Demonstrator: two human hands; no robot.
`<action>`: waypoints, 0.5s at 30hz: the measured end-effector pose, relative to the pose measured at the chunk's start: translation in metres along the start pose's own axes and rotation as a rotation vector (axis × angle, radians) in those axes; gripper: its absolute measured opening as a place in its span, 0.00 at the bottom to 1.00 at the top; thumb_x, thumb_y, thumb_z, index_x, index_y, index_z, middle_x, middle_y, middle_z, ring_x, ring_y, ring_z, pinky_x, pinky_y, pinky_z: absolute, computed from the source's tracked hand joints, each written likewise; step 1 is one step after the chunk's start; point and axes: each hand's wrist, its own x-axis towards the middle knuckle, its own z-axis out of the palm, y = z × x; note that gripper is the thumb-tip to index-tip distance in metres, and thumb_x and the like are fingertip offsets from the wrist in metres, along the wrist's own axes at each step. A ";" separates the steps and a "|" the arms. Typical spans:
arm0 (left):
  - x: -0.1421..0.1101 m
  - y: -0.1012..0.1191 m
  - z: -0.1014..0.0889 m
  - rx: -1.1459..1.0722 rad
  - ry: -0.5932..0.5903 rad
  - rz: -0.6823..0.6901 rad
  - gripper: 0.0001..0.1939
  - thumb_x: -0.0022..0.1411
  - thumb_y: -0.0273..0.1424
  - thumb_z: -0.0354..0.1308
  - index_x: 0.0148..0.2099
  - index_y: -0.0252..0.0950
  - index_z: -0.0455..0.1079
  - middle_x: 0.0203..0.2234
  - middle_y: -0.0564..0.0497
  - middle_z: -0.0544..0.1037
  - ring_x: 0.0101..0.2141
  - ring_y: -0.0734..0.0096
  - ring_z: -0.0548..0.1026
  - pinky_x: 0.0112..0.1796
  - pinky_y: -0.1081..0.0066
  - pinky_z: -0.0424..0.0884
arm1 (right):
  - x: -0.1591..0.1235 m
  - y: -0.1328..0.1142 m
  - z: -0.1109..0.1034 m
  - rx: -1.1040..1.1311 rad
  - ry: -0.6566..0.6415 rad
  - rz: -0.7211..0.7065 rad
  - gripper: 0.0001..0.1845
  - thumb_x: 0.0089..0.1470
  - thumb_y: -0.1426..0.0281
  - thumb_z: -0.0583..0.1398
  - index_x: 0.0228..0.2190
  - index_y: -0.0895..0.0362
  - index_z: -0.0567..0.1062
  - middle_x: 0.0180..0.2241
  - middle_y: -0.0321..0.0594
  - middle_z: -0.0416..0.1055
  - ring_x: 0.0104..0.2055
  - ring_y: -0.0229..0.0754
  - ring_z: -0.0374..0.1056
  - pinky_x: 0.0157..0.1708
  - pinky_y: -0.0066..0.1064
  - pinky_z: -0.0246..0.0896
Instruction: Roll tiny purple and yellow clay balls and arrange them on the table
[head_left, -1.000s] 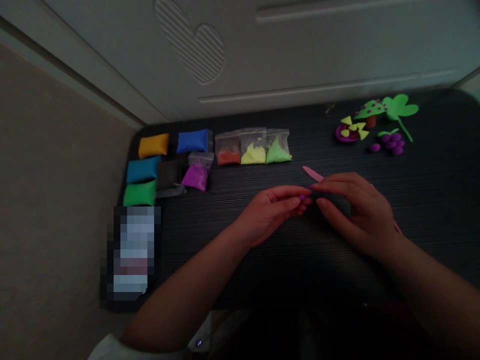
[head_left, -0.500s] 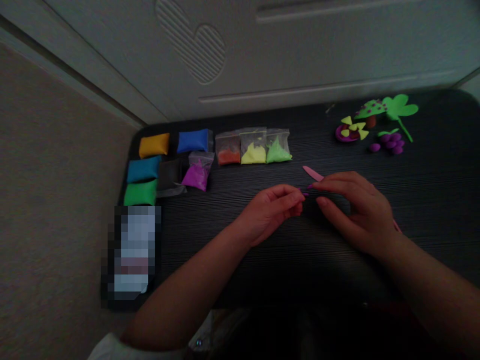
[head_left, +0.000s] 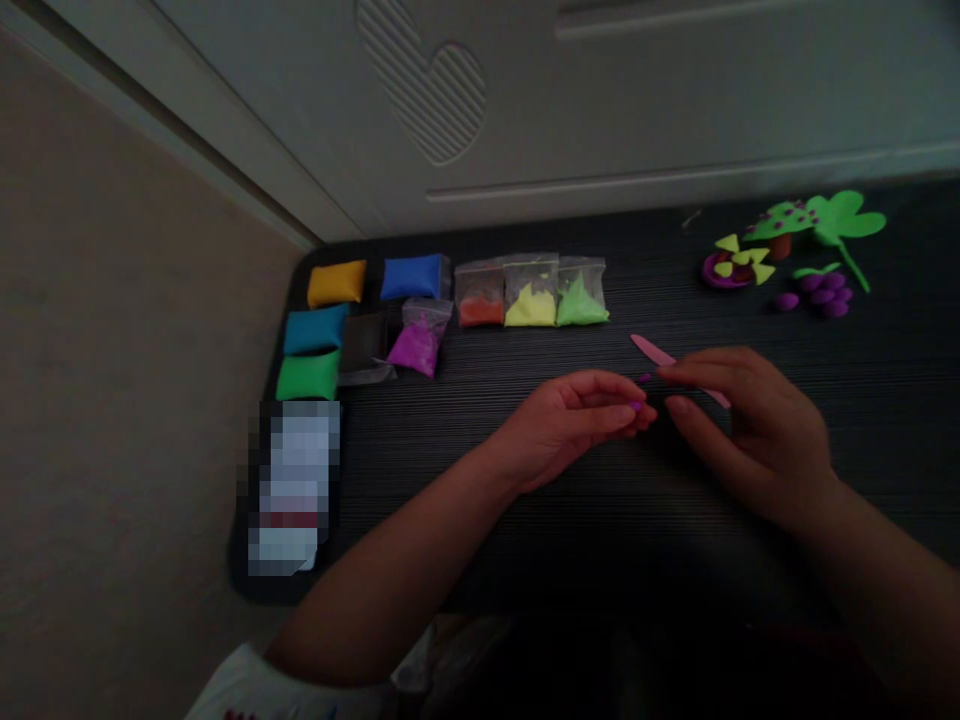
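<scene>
My left hand [head_left: 581,425] pinches a small piece of purple clay [head_left: 636,407] between thumb and fingertips. Facing it, my right hand [head_left: 757,430] has thumb and forefinger apart, with nothing visible between them. A tiny purple clay bit [head_left: 645,377] lies just off the right forefinger's tip; whether it touches the finger I cannot tell. Partly hidden under the right hand is a pink clay knife [head_left: 651,350], its blade pointing to the upper left.
Bags of orange, yellow and light green clay [head_left: 581,300] stand in a row, with a purple clay bag [head_left: 418,345] and several other packs to their left. A blurred-out phone-like object [head_left: 296,490] lies front left. Clay grapes [head_left: 825,292], a clay mushroom [head_left: 781,220], a green flower [head_left: 844,215] and a filled purple dish [head_left: 712,280] sit back right.
The view has swung left, so everything sits further right in the picture. The left fingers have shifted on the purple clay, and the small purple bit now shows apart from it.
</scene>
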 end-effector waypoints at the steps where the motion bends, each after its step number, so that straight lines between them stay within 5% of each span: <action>1: 0.000 0.000 -0.001 -0.004 0.004 0.003 0.06 0.52 0.23 0.59 0.35 0.33 0.71 0.30 0.52 0.76 0.33 0.80 0.73 0.41 0.74 0.63 | 0.000 0.000 0.000 -0.001 -0.003 0.001 0.17 0.47 0.75 0.59 0.42 0.55 0.70 0.39 0.42 0.69 0.39 0.41 0.66 0.39 0.36 0.64; 15: 0.001 0.000 -0.002 0.044 0.047 0.028 0.09 0.56 0.34 0.56 0.32 0.32 0.71 0.24 0.53 0.72 0.28 0.80 0.69 0.35 0.74 0.62 | -0.001 0.001 -0.001 -0.011 -0.009 0.012 0.18 0.47 0.73 0.59 0.43 0.52 0.69 0.39 0.40 0.69 0.39 0.44 0.66 0.39 0.39 0.64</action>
